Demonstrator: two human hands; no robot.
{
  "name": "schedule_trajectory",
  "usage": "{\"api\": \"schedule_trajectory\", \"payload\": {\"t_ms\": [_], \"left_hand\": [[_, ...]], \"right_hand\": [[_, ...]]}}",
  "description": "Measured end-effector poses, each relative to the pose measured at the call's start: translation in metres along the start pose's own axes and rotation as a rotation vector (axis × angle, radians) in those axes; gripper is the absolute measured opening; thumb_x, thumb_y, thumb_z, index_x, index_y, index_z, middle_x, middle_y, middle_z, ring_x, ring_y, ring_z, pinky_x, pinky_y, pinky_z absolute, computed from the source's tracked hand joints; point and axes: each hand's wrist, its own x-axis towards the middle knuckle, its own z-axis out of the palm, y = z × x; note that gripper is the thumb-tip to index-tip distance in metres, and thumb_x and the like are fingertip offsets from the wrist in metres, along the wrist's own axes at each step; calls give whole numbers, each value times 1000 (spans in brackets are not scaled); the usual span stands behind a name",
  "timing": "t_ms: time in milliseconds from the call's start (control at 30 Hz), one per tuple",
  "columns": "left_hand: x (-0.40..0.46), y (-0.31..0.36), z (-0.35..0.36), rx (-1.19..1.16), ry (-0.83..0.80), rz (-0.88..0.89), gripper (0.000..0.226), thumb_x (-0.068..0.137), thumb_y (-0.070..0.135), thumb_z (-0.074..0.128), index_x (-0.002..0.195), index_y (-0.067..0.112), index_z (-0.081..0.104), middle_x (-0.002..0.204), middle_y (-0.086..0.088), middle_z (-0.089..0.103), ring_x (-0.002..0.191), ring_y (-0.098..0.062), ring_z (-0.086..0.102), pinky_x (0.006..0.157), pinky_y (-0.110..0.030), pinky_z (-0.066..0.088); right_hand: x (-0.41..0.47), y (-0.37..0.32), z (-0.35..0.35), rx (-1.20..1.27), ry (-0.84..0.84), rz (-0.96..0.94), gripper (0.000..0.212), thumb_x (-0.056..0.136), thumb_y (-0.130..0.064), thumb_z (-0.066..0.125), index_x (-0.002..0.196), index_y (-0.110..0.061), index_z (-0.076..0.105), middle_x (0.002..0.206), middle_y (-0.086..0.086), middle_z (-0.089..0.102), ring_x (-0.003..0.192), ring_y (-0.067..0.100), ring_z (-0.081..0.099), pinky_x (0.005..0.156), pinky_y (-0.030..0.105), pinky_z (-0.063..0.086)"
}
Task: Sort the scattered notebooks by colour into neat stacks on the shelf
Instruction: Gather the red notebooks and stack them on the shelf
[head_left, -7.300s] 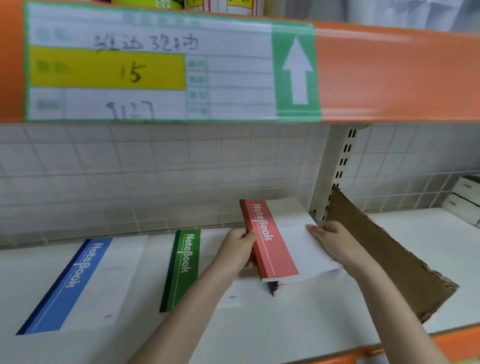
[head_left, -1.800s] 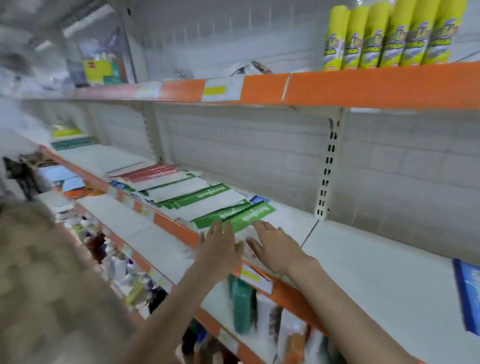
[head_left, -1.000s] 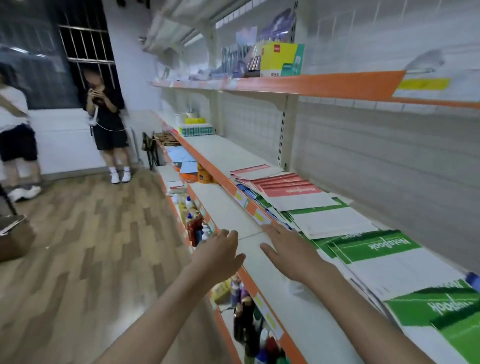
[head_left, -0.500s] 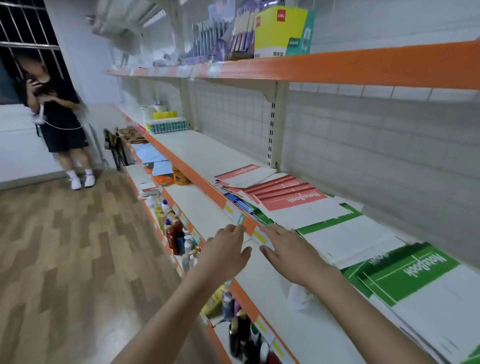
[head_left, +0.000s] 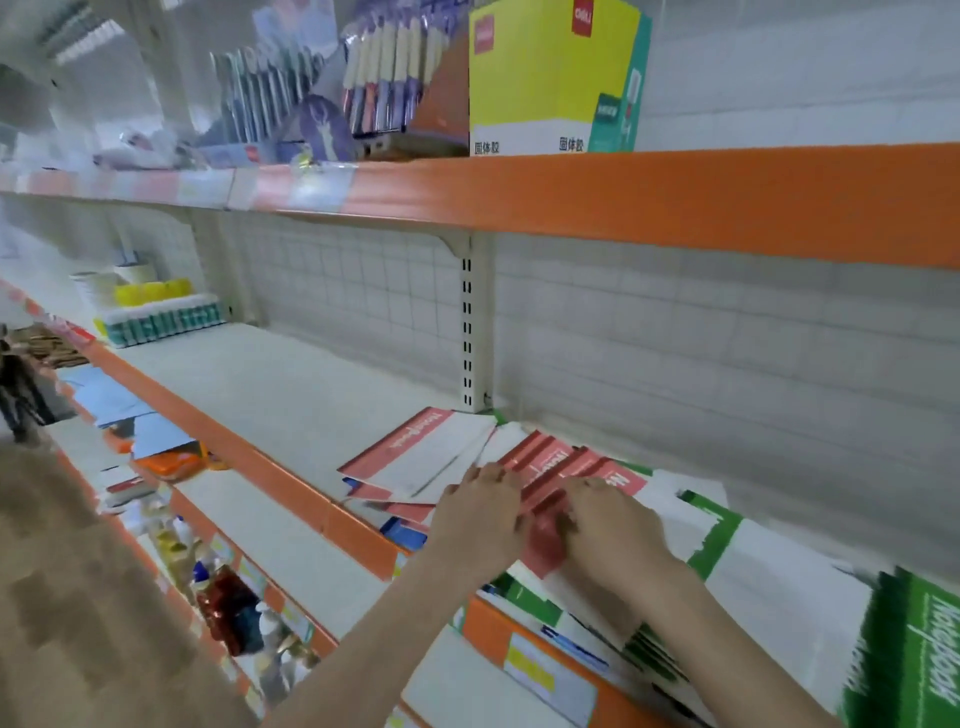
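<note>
Several red notebooks lie fanned out on the white shelf, with one more red notebook just to their left. My left hand and my right hand meet over the near edge of the red fan. Their fingers curl round a red cover lifted between them. Green notebooks overlap to the right, the nearest one at the frame edge. Blue notebooks peek out from under the red ones. The picture is blurred by motion.
The shelf's orange front rail runs diagonally below my hands. An upper shelf carries a yellow box and pen packs. Glue bottles stand far left. Lower shelves hold small bottles.
My hands were hovering open before the shelf edge; now they have reached forward onto the red notebooks and taken hold. The view has swung from the aisle towards the shelf.
</note>
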Motion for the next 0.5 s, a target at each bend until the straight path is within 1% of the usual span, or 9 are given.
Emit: {"api": "schedule_trajectory", "payload": {"t_ms": [67, 167, 233, 333, 433, 500], "left_hand": [[18, -14, 2, 6, -25, 40, 39, 95, 35, 43, 129, 16, 49, 127, -4, 50, 121, -23, 44, 98, -40, 43], [42, -35, 6, 19, -40, 99, 32, 97, 33, 39, 117, 15, 56, 117, -5, 54, 116, -24, 47, 94, -39, 44], [57, -46, 9, 30, -62, 144, 32, 98, 36, 38, 115, 17, 57, 114, -6, 54, 114, -24, 47, 92, -40, 43], [75, -53, 14, -3, -78, 203, 31, 97, 34, 40, 117, 18, 57, 117, -7, 51, 115, -26, 46, 95, -40, 43], [86, -46, 21, 37, -69, 248, 32, 93, 27, 41, 120, 18, 56, 122, -7, 49, 119, -27, 43, 99, -44, 37], [90, -40, 25, 100, -42, 266, 31, 92, 25, 41, 118, 18, 57, 123, -8, 48, 118, -28, 42, 99, -46, 32]], "right_hand": [[15, -9, 5, -26, 9, 127, 28, 94, -23, 40, 119, -20, 53, 117, 2, 58, 103, 23, 58, 80, 34, 51], [40, -24, 13, -88, 2, 348, 33, 95, -26, 42, 125, -18, 53, 123, 4, 56, 110, 26, 56, 84, 35, 48], [54, -32, 17, -111, -2, 442, 39, 95, -34, 43, 128, -16, 50, 127, 6, 53, 113, 27, 55, 84, 34, 47], [68, -38, 26, -142, -22, 522, 55, 94, -45, 44, 137, -12, 38, 139, 12, 41, 121, 31, 48, 90, 36, 45], [75, -37, 31, -107, 4, 576, 58, 94, -39, 46, 143, -13, 28, 146, 12, 32, 129, 31, 39, 95, 38, 43], [76, -34, 32, -94, 40, 603, 55, 94, -33, 46, 142, -14, 28, 145, 9, 33, 130, 29, 38, 93, 37, 43]]}}
